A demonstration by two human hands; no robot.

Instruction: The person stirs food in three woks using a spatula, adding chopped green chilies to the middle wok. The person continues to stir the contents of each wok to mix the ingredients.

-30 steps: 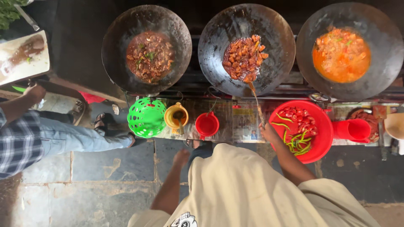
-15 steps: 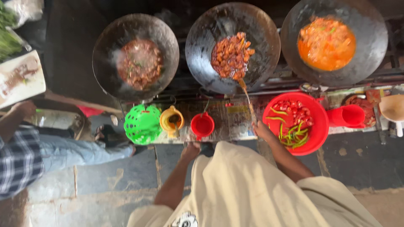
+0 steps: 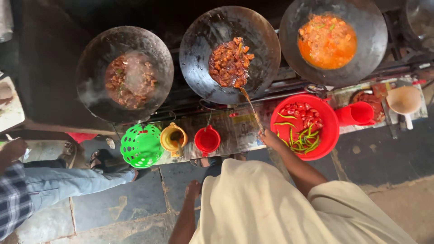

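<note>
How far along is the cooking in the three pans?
Done: all three pans hold cooked, sauced food; the left pan steams. In hand: the right hand holds a long ladle in the middle pan; the left hand hangs free. Left: chillies and tomatoes sit unused in the red bowl.

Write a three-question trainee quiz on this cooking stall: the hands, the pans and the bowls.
1. True or false: the right hand grips the ladle that reaches into the middle pan.
2. Which pan holds the orange sauce? A. the left pan B. the middle pan C. the right pan
3. Fill in: the big red bowl beside the right hand holds red pieces and long green ____.

Key
1. True. The fingers close on the handle's near end; the left hand hangs free, holding nothing.
2. C. The other two hold dark brown and reddish chunks.
3. Chillies, heaped on the bowl's near side.
</note>
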